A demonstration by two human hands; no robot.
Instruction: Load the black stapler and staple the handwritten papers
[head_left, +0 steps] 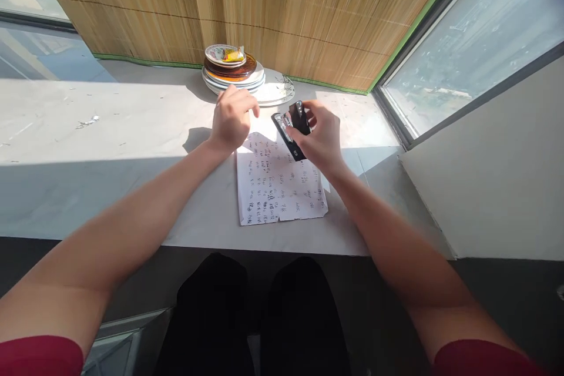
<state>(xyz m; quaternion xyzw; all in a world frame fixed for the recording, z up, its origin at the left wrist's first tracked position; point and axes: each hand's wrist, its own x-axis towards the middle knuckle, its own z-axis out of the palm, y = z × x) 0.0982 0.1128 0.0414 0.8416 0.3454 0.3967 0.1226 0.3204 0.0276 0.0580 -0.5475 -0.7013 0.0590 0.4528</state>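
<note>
My right hand (324, 135) grips a black stapler (294, 138) tilted over the upper right of a handwritten sheet of paper (282, 188). Its top part is swung up from the base, and bright metal shows inside. To the left, my left hand (232, 117) hovers near the sheet's upper left corner, apart from the stapler. The fingers of that hand are curled in, with the index finger bent toward the right. Whether anything small sits between them is hidden. The sheet lies on the pale ledge with ragged lower corners, its upper edge in sunlight.
Behind my hands stands a stack of plates (255, 77) with a small yellow packet (232, 55) on top. Small silvery bits (88, 121) are scattered on the ledge (132, 200) at left. A bamboo blind (264, 0) hangs at the back; a window (476, 59) and white wall bound the right.
</note>
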